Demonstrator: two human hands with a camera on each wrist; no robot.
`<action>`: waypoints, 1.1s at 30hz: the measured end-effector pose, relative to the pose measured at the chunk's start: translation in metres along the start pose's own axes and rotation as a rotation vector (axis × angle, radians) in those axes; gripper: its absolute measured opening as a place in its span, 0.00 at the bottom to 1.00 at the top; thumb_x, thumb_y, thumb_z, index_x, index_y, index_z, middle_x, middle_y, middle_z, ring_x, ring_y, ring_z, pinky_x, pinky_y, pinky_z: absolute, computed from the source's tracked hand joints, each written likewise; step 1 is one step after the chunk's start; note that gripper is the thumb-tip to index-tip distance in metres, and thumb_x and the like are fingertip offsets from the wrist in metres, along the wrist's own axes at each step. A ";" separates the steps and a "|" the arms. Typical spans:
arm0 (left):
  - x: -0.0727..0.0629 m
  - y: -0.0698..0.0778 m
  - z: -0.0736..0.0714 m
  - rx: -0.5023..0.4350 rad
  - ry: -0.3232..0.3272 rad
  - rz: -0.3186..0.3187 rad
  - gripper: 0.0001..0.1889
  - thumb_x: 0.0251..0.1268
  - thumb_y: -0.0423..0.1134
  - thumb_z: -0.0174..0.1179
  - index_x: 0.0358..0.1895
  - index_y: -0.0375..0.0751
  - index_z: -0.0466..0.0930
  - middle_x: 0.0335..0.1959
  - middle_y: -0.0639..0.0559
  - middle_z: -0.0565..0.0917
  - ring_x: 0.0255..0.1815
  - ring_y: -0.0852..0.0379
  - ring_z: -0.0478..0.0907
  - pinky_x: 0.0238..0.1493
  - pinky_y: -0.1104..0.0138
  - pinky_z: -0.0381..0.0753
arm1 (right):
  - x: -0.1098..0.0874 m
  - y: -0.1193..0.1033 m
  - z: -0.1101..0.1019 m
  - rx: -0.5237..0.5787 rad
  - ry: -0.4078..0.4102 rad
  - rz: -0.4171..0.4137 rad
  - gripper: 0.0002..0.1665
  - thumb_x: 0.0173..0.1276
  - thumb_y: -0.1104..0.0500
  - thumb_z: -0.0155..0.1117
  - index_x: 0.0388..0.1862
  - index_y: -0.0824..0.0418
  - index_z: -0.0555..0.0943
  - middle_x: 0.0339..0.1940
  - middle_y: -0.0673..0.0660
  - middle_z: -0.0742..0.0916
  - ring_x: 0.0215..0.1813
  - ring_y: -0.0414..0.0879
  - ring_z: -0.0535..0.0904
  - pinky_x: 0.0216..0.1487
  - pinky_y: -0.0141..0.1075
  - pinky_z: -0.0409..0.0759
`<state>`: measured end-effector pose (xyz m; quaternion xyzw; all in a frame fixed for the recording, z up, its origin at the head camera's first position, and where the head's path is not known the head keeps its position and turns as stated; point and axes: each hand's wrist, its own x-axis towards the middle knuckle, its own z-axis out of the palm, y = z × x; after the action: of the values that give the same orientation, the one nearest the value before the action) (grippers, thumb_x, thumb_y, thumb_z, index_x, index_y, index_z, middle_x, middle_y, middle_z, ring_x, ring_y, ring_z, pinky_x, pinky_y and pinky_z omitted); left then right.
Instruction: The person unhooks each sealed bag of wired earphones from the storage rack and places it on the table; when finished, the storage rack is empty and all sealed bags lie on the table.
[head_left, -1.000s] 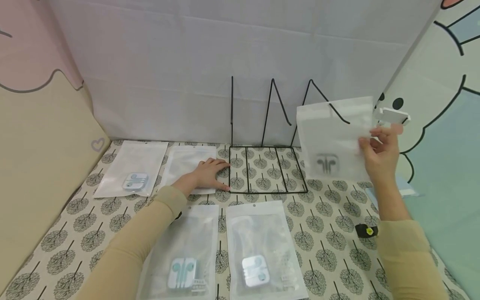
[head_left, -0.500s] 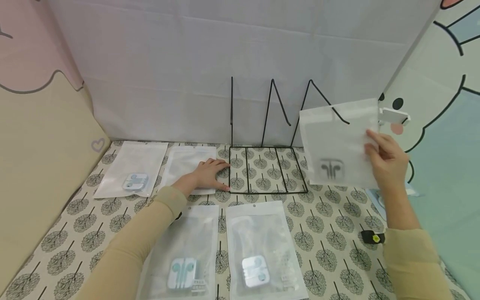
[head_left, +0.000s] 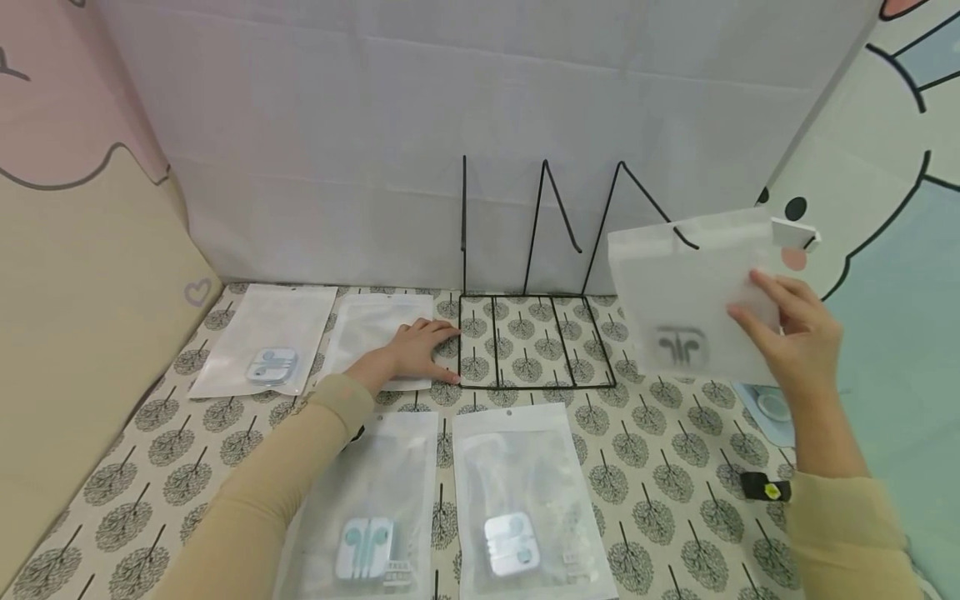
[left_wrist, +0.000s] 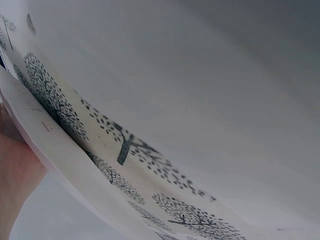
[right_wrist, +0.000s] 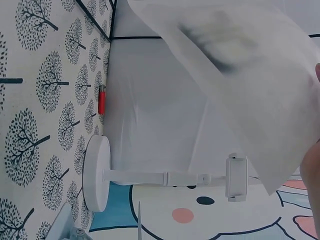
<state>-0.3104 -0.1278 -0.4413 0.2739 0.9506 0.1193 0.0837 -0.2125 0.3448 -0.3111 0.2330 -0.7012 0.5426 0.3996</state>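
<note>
My right hand (head_left: 806,342) pinches the right side of a translucent zip bag (head_left: 720,292) with boxed earphones (head_left: 681,346) showing dimly through it. This bag hangs tilted in the air at the right hook (head_left: 652,200) of a black wire rack (head_left: 536,388). The hook's tip shows in front of the bag, while the bag's top edge covers a short stretch behind it. My left hand (head_left: 416,350) lies over another zip bag (head_left: 360,329), its spread fingertips touching the rack base's left side. In the right wrist view the held bag (right_wrist: 280,100) looks blurred.
Zip bags with earphones lie at the back left (head_left: 262,325), front (head_left: 382,467) and front centre (head_left: 517,467) on the tree-print cloth (head_left: 667,500). A white stand (right_wrist: 97,172) with a clamp (right_wrist: 236,177) stands at the right. A light-blue item (head_left: 772,408) lies behind my right forearm.
My right hand has moved right and slightly down with the bag, which has shifted toward the hook's tip. Less of the hook shows in front of the bag. My left hand stays put.
</note>
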 end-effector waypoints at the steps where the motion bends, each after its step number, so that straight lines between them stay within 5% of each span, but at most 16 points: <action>1: 0.000 0.000 0.000 -0.002 0.000 0.000 0.54 0.43 0.76 0.58 0.74 0.56 0.53 0.75 0.51 0.54 0.73 0.43 0.50 0.69 0.39 0.49 | 0.000 -0.001 -0.001 0.023 -0.004 -0.004 0.26 0.44 0.84 0.67 0.47 0.82 0.77 0.45 0.58 0.85 0.44 0.41 0.83 0.41 0.25 0.81; 12: -0.001 0.002 -0.003 0.004 -0.005 0.002 0.53 0.44 0.75 0.58 0.74 0.55 0.53 0.75 0.50 0.54 0.73 0.43 0.50 0.69 0.40 0.50 | -0.006 -0.013 -0.016 -0.001 -0.028 0.005 0.30 0.42 0.84 0.68 0.49 0.79 0.78 0.44 0.62 0.83 0.42 0.40 0.83 0.40 0.24 0.81; 33: -0.004 0.005 -0.004 0.013 -0.008 -0.007 0.52 0.45 0.74 0.58 0.74 0.55 0.52 0.75 0.50 0.54 0.74 0.43 0.49 0.69 0.39 0.49 | -0.017 -0.037 -0.029 0.253 -0.087 -0.048 0.34 0.40 0.78 0.75 0.48 0.87 0.72 0.43 0.63 0.81 0.45 0.46 0.83 0.39 0.28 0.82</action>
<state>-0.3058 -0.1264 -0.4358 0.2715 0.9520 0.1118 0.0860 -0.1657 0.3593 -0.3014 0.3214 -0.6380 0.6065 0.3491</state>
